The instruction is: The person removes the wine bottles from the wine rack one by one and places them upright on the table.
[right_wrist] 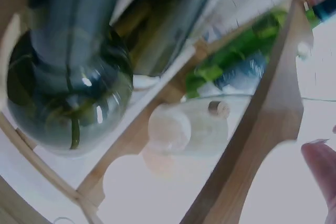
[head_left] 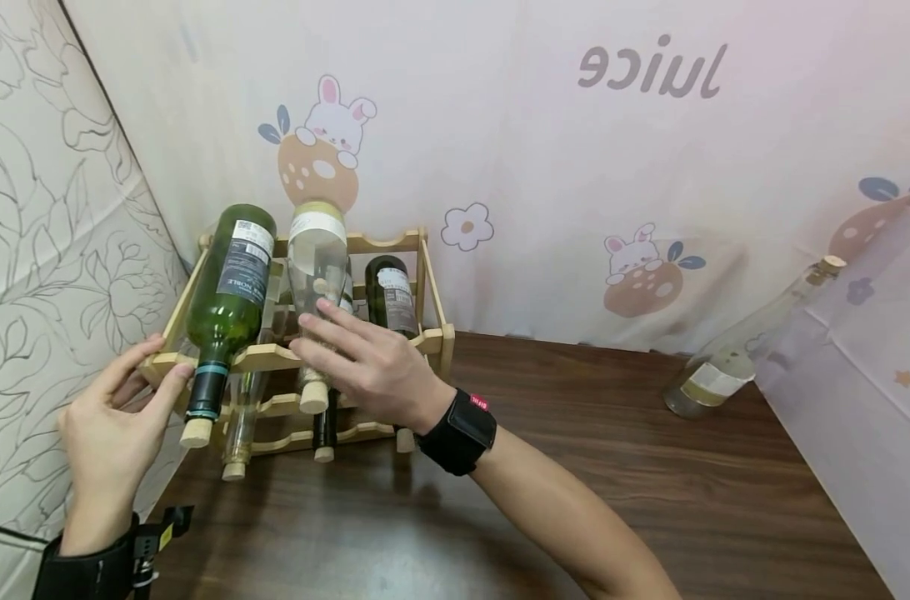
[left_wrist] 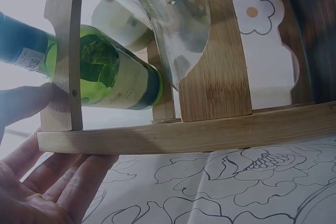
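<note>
My left hand (head_left: 113, 417) grips the front left corner of a wooden wine rack (head_left: 263, 358). In the left wrist view its thumb lies on the front slat and its fingers on the outer side of the rail (left_wrist: 131, 139). A corked green wine bottle (head_left: 218, 321) lies in the top left slot, neck forward, beside that thumb. Next to it a clear corked bottle (head_left: 316, 250) lies on the top tier. My right hand (head_left: 376, 362) reaches over the clear bottle's neck, its fingers extended. A dark bottle (head_left: 391, 292) lies right of it, partly hidden by that hand.
Lower in the rack lie another clear bottle (head_left: 241, 425) and a dark bottle (head_left: 324, 429), corks forward. A clear corked bottle (head_left: 725, 367) leans at the far right of the brown table (head_left: 575, 433), by the curtain. Patterned cloth (head_left: 500, 125) stands close behind the rack.
</note>
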Tool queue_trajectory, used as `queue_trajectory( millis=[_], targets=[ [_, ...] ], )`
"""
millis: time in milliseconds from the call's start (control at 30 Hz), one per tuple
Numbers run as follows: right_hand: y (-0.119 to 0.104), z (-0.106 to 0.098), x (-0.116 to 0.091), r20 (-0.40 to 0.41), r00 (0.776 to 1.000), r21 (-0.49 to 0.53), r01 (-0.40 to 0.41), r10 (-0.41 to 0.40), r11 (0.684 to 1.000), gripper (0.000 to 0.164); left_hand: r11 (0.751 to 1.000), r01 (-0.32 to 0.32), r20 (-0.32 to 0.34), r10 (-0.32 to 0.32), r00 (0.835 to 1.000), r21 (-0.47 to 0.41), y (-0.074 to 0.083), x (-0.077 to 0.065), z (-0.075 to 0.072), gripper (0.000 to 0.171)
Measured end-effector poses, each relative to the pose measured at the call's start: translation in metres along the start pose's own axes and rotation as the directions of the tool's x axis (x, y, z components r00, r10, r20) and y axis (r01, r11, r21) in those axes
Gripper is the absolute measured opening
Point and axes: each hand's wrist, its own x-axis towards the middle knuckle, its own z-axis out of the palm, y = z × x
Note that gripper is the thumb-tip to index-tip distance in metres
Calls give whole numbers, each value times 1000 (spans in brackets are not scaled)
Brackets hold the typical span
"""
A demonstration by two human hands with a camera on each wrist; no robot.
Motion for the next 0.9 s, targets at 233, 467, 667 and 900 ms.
queue_trajectory(
  millis=[233,467,667,900],
  targets=[
    [13,-9,4,-218,971,155,-66,100,986,30,1000,12,8,-12,1000,19,0,-2,0,42],
    [14,-23,13,-305,945,219,-52,119,974,23,1000,4,1,-4,1000,14,1,-1,0,42],
    [18,-42,20,-379,910,266,-67,168,962,25,1000,8,0,-8,1000,14,-1,-1,-1,43],
    [27,-78,22,-461,835,253,-201,300,947,27,999,18,-4,-18,1000,27,0,-1,-1,44]
  ],
)
